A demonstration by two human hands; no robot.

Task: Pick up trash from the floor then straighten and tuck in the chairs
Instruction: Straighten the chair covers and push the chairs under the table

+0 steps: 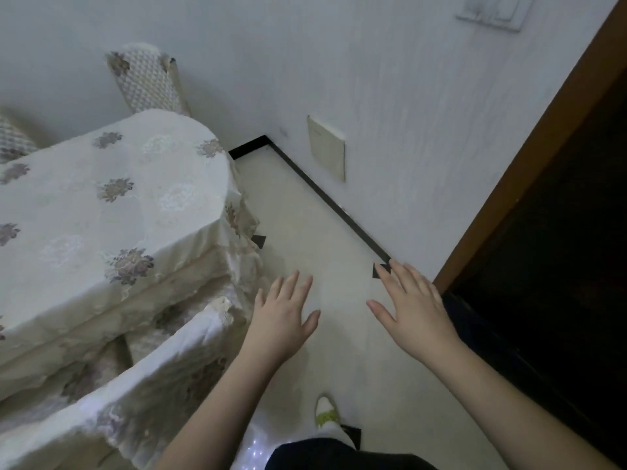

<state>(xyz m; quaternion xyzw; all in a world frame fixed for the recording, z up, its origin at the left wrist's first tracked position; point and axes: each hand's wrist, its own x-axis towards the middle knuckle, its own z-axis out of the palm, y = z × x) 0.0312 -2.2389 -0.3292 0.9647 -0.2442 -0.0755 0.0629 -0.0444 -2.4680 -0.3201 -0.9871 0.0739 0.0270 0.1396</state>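
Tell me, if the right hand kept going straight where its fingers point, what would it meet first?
Probably the black baseboard strip at the foot of the white wall; the right hand aims up and left toward it. Its fingertips overlap a small dark floor tile inset, though depth is unclear.

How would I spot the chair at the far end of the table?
Start at the big table under its flowered cloth. Beyond its far end, against the white wall, a chair back stands up. Unlike the near chair, its cover is quilted.

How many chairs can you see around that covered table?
3: one chair back against the far wall, one at the left edge, one nearest beside the left hand. Others may be hidden.
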